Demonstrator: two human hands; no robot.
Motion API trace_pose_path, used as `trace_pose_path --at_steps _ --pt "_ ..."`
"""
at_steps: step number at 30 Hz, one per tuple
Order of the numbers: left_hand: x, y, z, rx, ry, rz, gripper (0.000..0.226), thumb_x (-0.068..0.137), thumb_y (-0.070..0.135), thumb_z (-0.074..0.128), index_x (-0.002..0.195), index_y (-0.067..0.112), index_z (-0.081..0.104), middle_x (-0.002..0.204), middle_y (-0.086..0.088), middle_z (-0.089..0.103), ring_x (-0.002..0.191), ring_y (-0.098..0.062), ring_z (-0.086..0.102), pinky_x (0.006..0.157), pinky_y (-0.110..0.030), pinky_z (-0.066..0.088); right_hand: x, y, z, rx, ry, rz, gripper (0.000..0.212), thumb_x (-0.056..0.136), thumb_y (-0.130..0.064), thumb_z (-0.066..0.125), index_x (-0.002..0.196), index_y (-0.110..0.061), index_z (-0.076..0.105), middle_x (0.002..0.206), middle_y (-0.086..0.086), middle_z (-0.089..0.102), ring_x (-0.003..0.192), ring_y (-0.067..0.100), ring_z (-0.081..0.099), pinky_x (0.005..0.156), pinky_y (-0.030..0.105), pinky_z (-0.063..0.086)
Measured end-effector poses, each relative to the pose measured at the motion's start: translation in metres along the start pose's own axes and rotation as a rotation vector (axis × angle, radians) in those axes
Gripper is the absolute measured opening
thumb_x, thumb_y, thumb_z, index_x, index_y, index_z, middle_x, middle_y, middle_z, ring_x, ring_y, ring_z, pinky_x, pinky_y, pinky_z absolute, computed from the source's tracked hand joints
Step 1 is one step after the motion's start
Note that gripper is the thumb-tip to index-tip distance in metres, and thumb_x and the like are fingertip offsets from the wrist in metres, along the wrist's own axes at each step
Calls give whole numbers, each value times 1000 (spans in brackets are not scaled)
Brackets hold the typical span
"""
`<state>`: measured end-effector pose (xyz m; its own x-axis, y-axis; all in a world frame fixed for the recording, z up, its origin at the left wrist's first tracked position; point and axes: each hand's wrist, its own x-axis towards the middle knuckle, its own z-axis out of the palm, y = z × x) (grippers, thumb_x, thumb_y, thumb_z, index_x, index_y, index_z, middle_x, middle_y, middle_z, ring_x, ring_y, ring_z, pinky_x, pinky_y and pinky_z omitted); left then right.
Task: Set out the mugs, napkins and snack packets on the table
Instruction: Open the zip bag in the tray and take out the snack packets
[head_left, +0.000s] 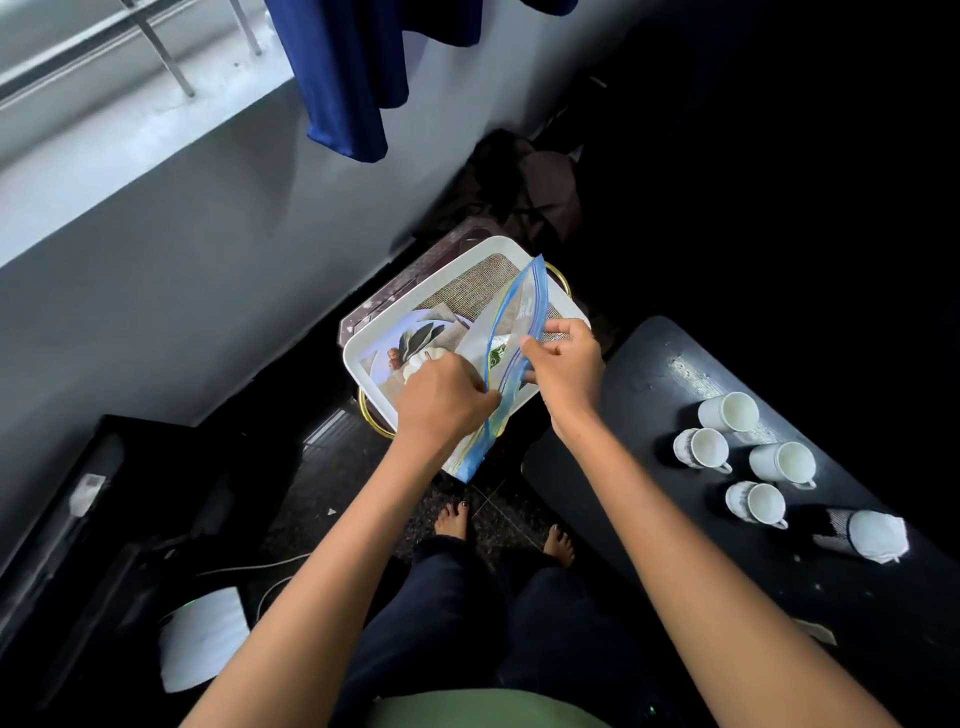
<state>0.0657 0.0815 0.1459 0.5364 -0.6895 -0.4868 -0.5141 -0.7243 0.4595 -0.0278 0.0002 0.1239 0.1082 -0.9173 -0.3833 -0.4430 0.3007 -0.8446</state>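
Here we look down on two bare hands holding a clear zip bag (511, 332) with a blue seal above a white tray (374, 338). Our left hand (447, 397) is closed on one side of its mouth, our right hand (563, 364) pinches the other, something green showing inside. To the right, well apart, four white mugs (756, 460) and a napkin holder (862, 535) stand on the dark worktop (649, 395).
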Motion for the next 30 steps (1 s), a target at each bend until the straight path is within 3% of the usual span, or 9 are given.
trace_pose_path --at_steps 3,5,9,13,18,21,24,30 --pt "-5 -2 3 -100 73 34 20 82 24 62 74 8 69 75 -13 70 81 -32 63 60 -31 43 -10 -1 2 79 -94 62 37 76 -21 75 103 -13 51 76 3 66 58 11 65 55 26 57" --pt "-6 -3 2 -164 119 31 24 83 25 62 69 5 67 68 -15 68 74 -32 62 57 -33 44 -16 1 2 74 -155 158 40 73 -22 76 101 -12 50 86 7 68 58 15 65 52 27 57" --pt "-6 -6 0 -281 172 -33 25 82 32 64 69 10 67 71 -8 71 72 -28 66 62 -34 49 -25 3 3 88 -227 245 18 79 -9 68 85 -2 52 75 14 67 45 16 64 46 26 55" --pt "-10 -8 -3 -229 61 -59 25 77 46 71 76 21 74 70 4 67 77 -19 67 67 -31 53 -27 3 5 115 -139 189 14 79 2 64 74 -4 52 72 18 63 50 19 62 48 28 56" --pt "-11 -11 -7 -260 80 -32 18 81 26 67 70 12 73 70 -7 72 74 -25 70 78 -40 57 -34 1 4 160 -232 240 18 80 -6 69 91 0 56 76 14 67 47 15 65 46 23 53" --pt "-10 -15 -9 -354 117 -47 13 80 20 67 72 10 71 72 -7 73 73 -27 70 76 -43 57 -37 1 2 111 -318 269 14 81 -6 69 83 1 57 72 14 68 48 16 65 47 23 55" --pt "-12 -17 -9 -408 132 -62 13 79 16 66 68 10 70 67 -9 72 67 -25 71 71 -43 58 -37 2 0 94 -275 253 20 80 0 66 68 -7 52 64 13 66 43 14 64 47 23 56" --pt "-3 -41 -29 -457 308 -192 13 77 22 63 74 14 72 61 -2 69 67 -18 71 76 -33 57 -31 14 -24 27 -128 243 18 77 1 63 63 -7 56 61 12 66 50 16 69 48 22 56"
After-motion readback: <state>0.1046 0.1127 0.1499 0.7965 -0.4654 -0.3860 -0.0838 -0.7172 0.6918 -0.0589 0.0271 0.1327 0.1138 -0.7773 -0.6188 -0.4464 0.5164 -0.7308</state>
